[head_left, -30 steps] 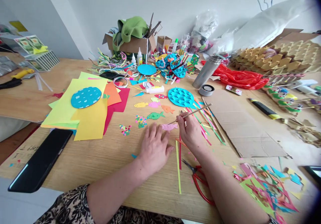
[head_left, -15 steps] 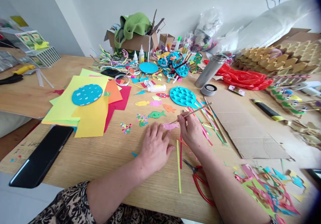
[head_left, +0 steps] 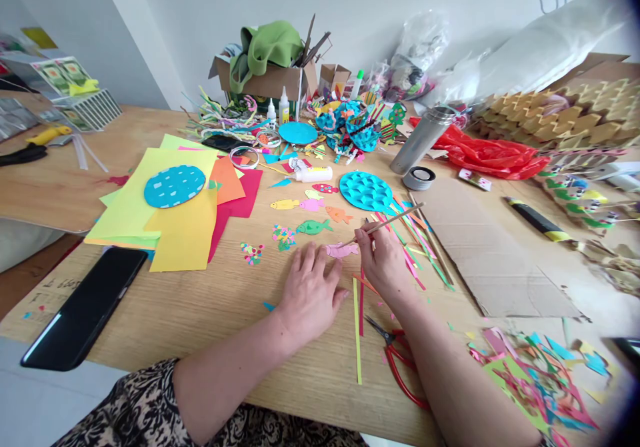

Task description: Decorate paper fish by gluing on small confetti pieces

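My right hand [head_left: 383,260] is closed around a thin wooden stick [head_left: 397,217], whose lower tip rests on a pink-purple paper fish [head_left: 343,251]. Flat on the table beside that fish lies my left hand [head_left: 311,290], fingers spread, fingertips near the fish's head. Above the fish are a green paper fish [head_left: 313,227], an orange one [head_left: 339,214] and several others. Small piles of colored confetti [head_left: 251,253] sit to the left. Red-handled scissors [head_left: 400,360] lie partly under my right forearm, next to a yellow-green strip [head_left: 357,333].
Colored paper sheets [head_left: 183,233] and a black phone [head_left: 85,307] lie left. A blue scaled oval [head_left: 365,191], metal flask [head_left: 423,141] and glue bottle [head_left: 315,174] stand or lie beyond. Cardboard [head_left: 485,253], a cutter [head_left: 537,220] and paper scraps [head_left: 540,380] lie right.
The camera view has shifted very slightly. Both hands and the stick keep nearly the same place over the pink-purple fish.
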Demonstrator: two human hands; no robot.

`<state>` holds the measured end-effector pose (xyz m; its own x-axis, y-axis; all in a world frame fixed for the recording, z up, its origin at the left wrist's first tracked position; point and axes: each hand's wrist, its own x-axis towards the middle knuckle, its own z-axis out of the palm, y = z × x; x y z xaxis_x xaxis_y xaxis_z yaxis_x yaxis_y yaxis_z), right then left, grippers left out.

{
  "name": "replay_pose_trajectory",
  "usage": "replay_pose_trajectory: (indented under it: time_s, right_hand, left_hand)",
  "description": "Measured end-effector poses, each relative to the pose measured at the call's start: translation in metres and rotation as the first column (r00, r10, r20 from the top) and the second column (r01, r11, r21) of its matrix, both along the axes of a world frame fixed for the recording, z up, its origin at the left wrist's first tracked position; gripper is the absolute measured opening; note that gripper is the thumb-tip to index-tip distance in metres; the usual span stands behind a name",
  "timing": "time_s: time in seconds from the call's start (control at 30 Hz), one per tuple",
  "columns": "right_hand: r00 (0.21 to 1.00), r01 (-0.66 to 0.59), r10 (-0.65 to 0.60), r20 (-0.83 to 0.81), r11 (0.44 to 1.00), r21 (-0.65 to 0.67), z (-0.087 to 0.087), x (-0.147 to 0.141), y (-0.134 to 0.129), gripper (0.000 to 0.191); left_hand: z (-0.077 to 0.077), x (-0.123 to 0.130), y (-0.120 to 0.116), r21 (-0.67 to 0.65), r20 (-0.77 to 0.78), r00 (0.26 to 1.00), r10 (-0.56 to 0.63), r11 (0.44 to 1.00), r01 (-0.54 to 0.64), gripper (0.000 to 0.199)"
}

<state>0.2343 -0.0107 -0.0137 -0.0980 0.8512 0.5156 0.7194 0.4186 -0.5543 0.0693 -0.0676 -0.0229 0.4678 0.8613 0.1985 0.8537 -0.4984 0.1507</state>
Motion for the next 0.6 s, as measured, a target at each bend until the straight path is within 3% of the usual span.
replay_pose_trajectory:
  time_s: [0.6]
  right_hand:
    - [0.999, -0.036, 0.036, 0.013, 0.999, -0.003, 0.0046, 0.001, -0.0042, 0.018]
  left_hand:
    - [0.0021, -0.001, 0.0003, 0.002, 0.003, 1.0, 0.0, 1.0, 0.0, 0.047]
